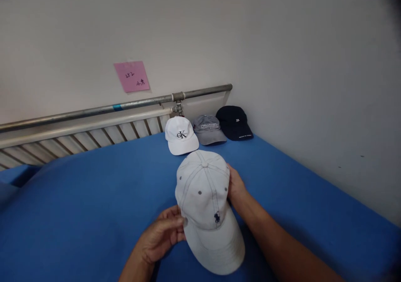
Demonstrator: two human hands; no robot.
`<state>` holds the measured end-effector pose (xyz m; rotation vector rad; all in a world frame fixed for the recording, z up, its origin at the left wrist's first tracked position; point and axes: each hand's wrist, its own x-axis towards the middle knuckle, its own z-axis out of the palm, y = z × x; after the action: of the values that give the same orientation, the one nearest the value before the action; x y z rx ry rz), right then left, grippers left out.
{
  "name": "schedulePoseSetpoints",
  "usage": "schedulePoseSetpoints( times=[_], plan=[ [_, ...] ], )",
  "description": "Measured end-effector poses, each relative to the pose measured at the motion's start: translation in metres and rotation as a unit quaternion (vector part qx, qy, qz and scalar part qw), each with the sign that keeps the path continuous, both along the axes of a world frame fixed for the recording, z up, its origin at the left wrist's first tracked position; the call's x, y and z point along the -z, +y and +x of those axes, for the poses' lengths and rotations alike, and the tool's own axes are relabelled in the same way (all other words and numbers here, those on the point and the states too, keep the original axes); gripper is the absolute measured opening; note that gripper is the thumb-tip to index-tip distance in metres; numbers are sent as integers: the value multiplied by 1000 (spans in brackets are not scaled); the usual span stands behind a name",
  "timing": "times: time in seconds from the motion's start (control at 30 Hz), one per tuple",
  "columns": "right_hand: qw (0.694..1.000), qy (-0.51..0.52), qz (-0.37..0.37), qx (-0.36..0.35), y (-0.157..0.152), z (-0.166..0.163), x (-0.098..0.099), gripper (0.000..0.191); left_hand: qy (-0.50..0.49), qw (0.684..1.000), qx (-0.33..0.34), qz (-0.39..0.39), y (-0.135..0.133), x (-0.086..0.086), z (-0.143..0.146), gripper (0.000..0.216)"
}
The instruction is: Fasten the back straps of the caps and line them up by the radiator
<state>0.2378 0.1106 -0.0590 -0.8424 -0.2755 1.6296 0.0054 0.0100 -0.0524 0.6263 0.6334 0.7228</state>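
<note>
Between both hands is a white baseball cap (200, 209) with a small dark embroidered figure, its brim pointing down toward me. My left hand (164, 232) grips the cap's left edge near the brim, thumb on the outside and fingers partly underneath. On the far right side, my right hand (234, 184) holds the crown's edge; its fingertips are hidden behind the cap. Beyond it stand a white cap with CK lettering (178, 142), a grey cap with white script (209, 131) and a black cap (233, 123), side by side.
A blue covered surface (109, 190) spreads under the hands. Along the back run a metal pipe (140, 103) and a white radiator (94, 135). A pink note (131, 76) is stuck to the wall. Another wall (328, 106) bounds the right side.
</note>
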Motion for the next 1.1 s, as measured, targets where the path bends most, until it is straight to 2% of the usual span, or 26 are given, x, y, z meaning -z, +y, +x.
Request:
schedulePoseSetpoints(
  times=[0.07, 0.13, 0.33, 0.47, 0.6, 0.7, 0.87, 1.1],
  plan=[
    [1000, -2, 11, 5, -2, 1, 0, 5, -13, 999, 22, 23, -3, -3, 5, 43],
    [1000, -2, 24, 7, -5, 1, 0, 5, -21, 999, 17, 30, -5, -4, 8, 50],
    [999, 12, 47, -24, -7, -3, -2, 11, -32, 997, -62, 42, -3, -6, 9, 39],
    [997, 43, 45, -47, -4, -11, -7, 15, -52, 989, -129, 42, -1, -4, -4, 37],
    [991, 108, 32, -77, -7, -21, -14, 27, -74, 974, -212, 32, 4, -1, -21, 34],
    [985, 136, 32, -104, -11, -27, -17, 35, -88, 971, -222, 30, 8, -1, -28, 33],
    [982, 132, 47, -126, -14, -33, -16, 24, -113, 967, -227, 15, 13, 4, -29, 31],
    [989, 116, 24, -85, -13, -34, -13, 13, -62, 954, -294, -11, 12, 4, -23, 27]
  ],
)
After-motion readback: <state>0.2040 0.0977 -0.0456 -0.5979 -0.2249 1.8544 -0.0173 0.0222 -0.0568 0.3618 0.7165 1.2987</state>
